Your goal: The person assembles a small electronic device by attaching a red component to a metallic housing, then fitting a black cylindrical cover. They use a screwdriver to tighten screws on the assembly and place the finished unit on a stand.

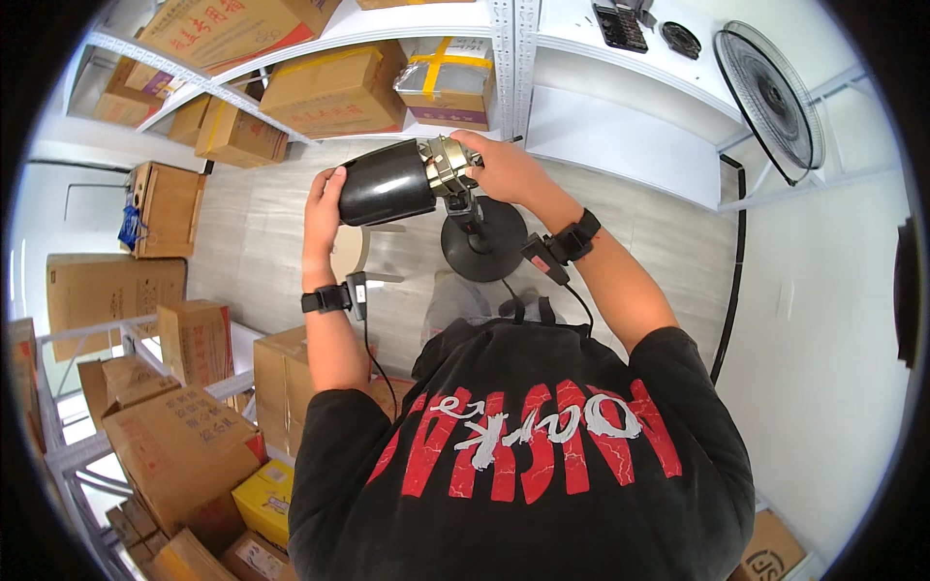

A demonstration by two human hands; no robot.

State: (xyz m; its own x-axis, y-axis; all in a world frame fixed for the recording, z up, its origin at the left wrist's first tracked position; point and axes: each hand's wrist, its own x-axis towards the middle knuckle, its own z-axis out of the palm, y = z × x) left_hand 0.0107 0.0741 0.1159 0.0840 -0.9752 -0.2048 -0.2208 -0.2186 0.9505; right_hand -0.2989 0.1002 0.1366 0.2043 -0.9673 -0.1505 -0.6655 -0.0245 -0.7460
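A black fan motor housing (386, 184) sits on top of a black pole with a round black base (484, 242) standing on the floor. My left hand (323, 208) grips the rounded rear end of the housing. At the front of the motor, my right hand (504, 169) closes on the exposed metal part (448, 163). Both wrists carry black straps with small devices and cables.
A round fan grille (772, 97) leans on the white shelf at upper right, beside two black parts (620, 27). Cardboard boxes (334, 92) fill the white rack ahead and the shelves at left (184, 445). A black cable (738, 261) hangs down the right wall.
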